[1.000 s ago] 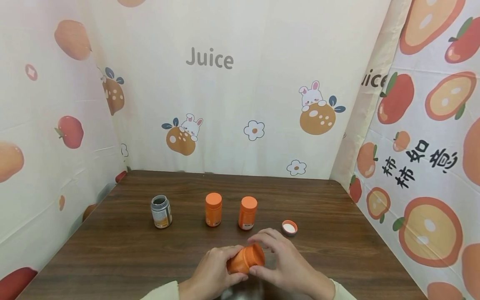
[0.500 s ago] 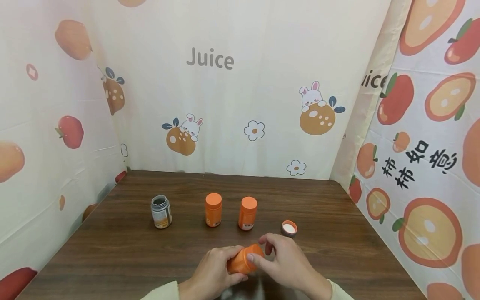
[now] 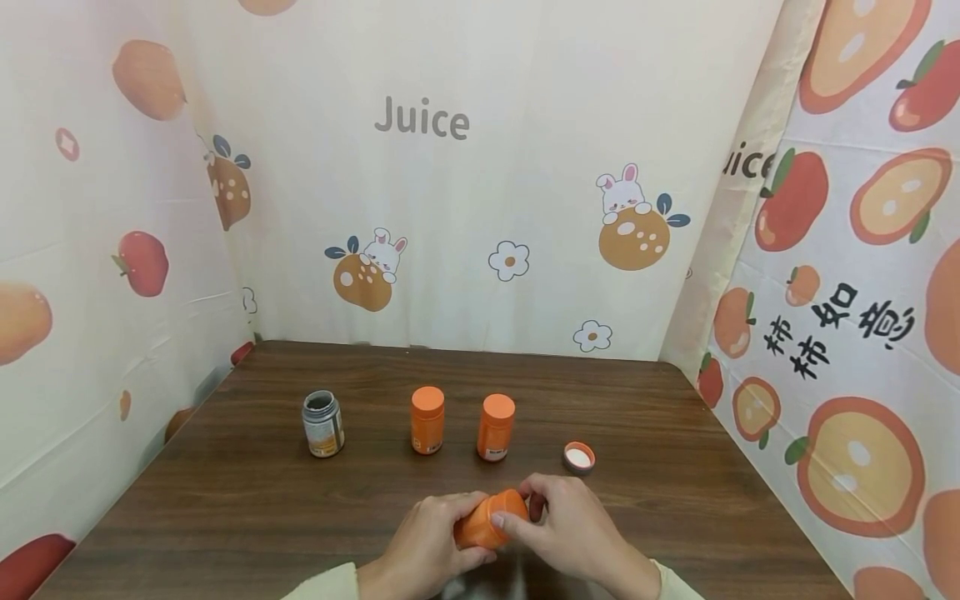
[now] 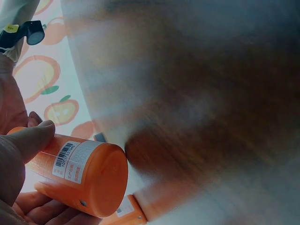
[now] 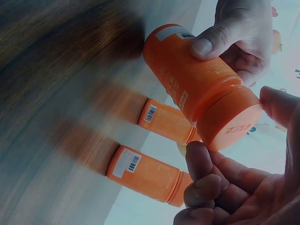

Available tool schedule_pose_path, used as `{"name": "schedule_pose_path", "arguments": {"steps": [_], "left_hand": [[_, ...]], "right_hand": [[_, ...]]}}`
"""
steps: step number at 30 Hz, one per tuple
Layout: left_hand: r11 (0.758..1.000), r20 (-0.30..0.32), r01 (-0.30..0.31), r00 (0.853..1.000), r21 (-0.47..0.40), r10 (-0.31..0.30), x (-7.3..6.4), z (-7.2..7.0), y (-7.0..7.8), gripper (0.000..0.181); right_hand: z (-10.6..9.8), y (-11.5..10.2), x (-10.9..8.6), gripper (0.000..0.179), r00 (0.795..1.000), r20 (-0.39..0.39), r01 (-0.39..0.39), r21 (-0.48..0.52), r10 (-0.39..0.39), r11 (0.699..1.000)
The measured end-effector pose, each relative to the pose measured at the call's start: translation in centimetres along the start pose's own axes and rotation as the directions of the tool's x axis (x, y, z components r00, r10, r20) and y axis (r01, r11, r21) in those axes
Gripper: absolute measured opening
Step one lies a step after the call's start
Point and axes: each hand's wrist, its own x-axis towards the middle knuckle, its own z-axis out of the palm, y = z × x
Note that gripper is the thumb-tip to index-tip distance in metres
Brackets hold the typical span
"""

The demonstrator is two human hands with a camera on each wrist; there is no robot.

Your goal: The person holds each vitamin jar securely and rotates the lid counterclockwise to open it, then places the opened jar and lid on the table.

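Note:
In the head view, my left hand [image 3: 423, 533] grips the body of an orange bottle [image 3: 472, 527], held tilted low over the near part of the table. Its screw cap [image 3: 512, 505] points up and to the right. My right hand [image 3: 573, 527] pinches this cap at its rim. The right wrist view shows the thumb on one side of the cap [image 5: 229, 119] and curled fingers on the other, with raised lettering on its flat top. A white barcode label [image 4: 75, 161] near the bottle's base shows in the left wrist view, beside the left thumb.
Two capped orange bottles [image 3: 427, 420] [image 3: 496, 427] stand upright beyond the hands. Left of them is an uncapped grey jar [image 3: 323, 425]. A loose cap [image 3: 578, 457] lies with its white inside up, right of the bottles. Fruit-printed curtains [image 3: 450, 208] surround the wooden table [image 3: 225, 500].
My right hand's fingers, earlier spread wide around the cap, have curled in and moved slightly down onto its rim. The left hand and the bottle body have stayed in place.

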Motion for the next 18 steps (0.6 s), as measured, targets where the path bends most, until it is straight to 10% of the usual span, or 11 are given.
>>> {"name": "schedule_pose_path", "arguments": {"steps": [18], "left_hand": [[0.999, 0.021, 0.051, 0.998, 0.014, -0.051, 0.14, -0.01, 0.06, 0.050]], "right_hand": [[-0.45, 0.25, -0.07, 0.035, 0.982, -0.019, 0.187, 0.008, -0.187, 0.982]]}}
